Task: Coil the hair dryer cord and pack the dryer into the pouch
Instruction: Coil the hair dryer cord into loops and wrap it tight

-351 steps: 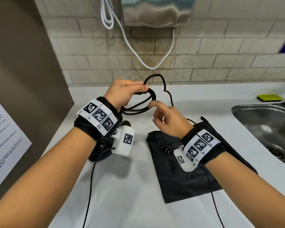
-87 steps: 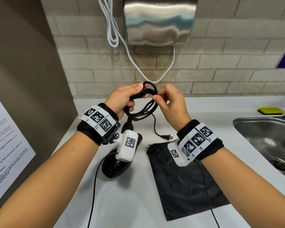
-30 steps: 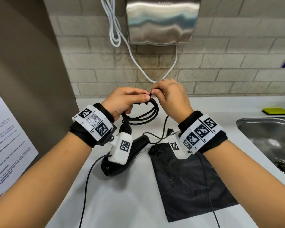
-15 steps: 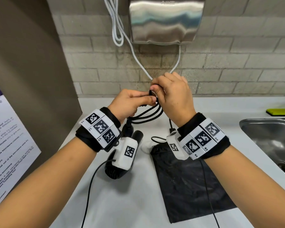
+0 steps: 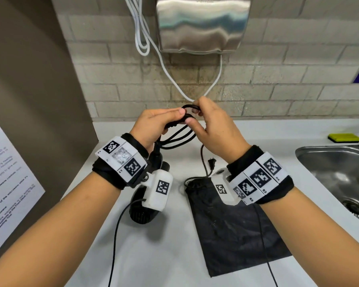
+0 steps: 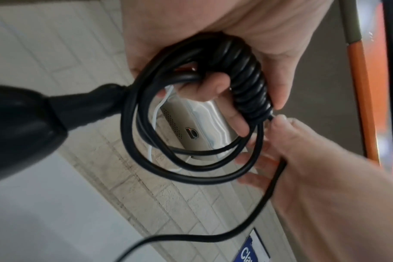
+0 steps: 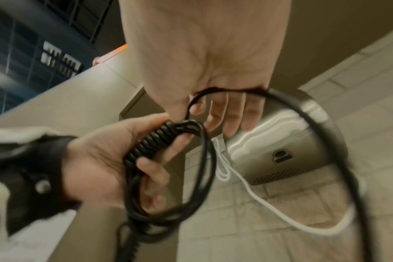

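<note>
My left hand (image 5: 177, 118) grips the black cord coil (image 5: 177, 137) above the counter; part of the coil is bound by tight turns of cord (image 6: 242, 79). Right beside it, my right hand (image 5: 193, 114) pinches a small loop of the loose cord end (image 7: 213, 92) at the top of the coil. The black hair dryer (image 5: 141, 212) hangs from the coil under my left wrist, its lower end near the counter. The cord's tail drops to the plug (image 5: 211, 162), just beyond the flat black pouch (image 5: 232, 235) on the counter.
A steel hand dryer (image 5: 201, 23) with a white cable (image 5: 145, 38) hangs on the brick wall just behind my hands. A sink (image 5: 336, 179) and a yellow sponge (image 5: 343, 137) are at the right. A brown wall panel (image 5: 39, 79) stands at the left.
My right hand has carried the loose cord end over the top of the coil for another turn. The dryer has swung from lying slantwise to hanging under my left wrist.
</note>
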Available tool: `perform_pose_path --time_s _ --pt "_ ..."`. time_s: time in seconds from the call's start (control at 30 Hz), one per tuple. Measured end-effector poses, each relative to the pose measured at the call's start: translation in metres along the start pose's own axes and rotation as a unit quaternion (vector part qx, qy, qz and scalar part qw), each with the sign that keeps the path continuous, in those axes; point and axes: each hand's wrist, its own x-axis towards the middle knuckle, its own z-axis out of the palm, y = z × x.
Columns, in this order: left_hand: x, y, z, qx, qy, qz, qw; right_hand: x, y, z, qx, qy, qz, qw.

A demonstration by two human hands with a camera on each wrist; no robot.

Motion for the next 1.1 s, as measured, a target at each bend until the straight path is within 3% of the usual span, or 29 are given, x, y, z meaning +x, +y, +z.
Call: perform_pose_path --time_s 0.07,0.27,0.47,0.77,0.9,0.97,1.1 --pt "0.002 -0.002 -0.004 -0.008 -0.008 -0.022 1.0 0.001 0.002 0.001 0.052 -0.019 0.008 0.998" --pt "0.004 -0.004 -0.009 -0.086 -0.056 -0.063 0.993 0.001 -0.002 0.007 0.178 0.037 0.01 0.983" --pt "0.005 -0.001 -0.016 -0.037 -0.104 -0.033 0.993 0.005 0.0 0.013 0.199 0.057 -0.011 0.978" --pt "0.006 0.0 -0.002 -0.015 -0.078 -0.005 0.997 0.001 -0.005 0.022 0.135 0.089 0.029 0.986" --pt "0.008 -0.002 -0.003 0.061 -0.069 0.041 0.995 -0.001 -0.01 0.019 -0.036 0.099 0.04 0.994" --pt "0.01 -0.003 -0.002 0.076 -0.042 0.057 0.995 0.002 -0.013 0.016 0.011 0.098 0.05 0.994" --pt "0.013 -0.004 -0.004 0.007 -0.004 0.036 0.999 0.0 -0.012 0.024 0.158 0.099 0.027 0.982"
